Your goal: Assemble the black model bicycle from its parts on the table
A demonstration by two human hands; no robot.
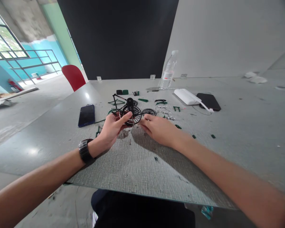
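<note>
My left hand [112, 126], with a black watch on the wrist, is closed on a small black spoked wheel [131, 115] of a model bicycle, thumb stretched across its rim. A short black cylinder [130, 102] stands up behind the wheel. My right hand [158, 128] rests palm down beside the wheel, its fingertips pinched at the wheel's lower right edge; what they hold is hidden. A black and green bicycle frame [117, 102] lies just beyond my left hand. A second loose wheel [149, 111] lies flat to the right.
A dark phone [86, 115] lies left of my hands. Several small green and metal parts [165, 109] are scattered behind. Farther right are a white power bank [187, 96], a black phone [209, 101] and a water bottle [168, 71]. A red chair [73, 76] stands at the table's left edge.
</note>
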